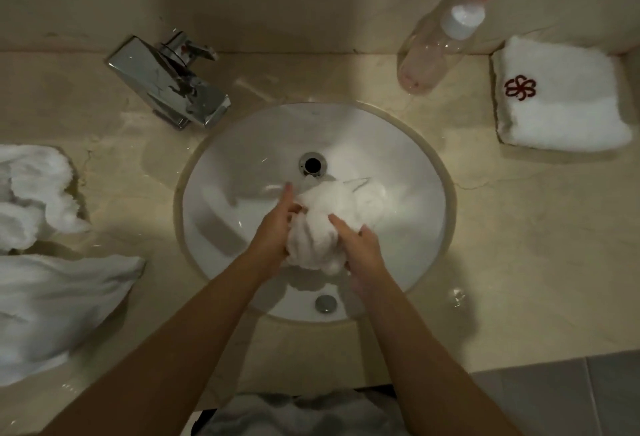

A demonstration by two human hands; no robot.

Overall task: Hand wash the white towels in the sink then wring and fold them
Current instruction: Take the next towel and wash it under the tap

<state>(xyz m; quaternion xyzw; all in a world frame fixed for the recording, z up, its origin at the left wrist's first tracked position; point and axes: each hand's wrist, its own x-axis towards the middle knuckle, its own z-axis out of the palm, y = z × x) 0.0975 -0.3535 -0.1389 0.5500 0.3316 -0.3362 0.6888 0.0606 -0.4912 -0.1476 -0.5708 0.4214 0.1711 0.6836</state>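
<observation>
A bunched white towel (325, 221) lies in the round white sink (242, 144), just below the drain hole (312, 165). My left hand (273, 231) grips its left side, with the index finger stretched toward the drain. My right hand (360, 248) holds the right side, fingers curled into the cloth. Crumpled white towels (34, 193) lie on the counter at the left, with a flatter one (59, 300) below them. A folded white towel with a red emblem (561, 99) sits at the back right.
A chrome faucet (169, 82) stands at the back left of the sink. A clear bottle with a pink pump (440, 44) stands at the back right. Water drops (457, 297) lie on the beige counter right of the sink. More white cloth (294, 415) hangs below the counter edge.
</observation>
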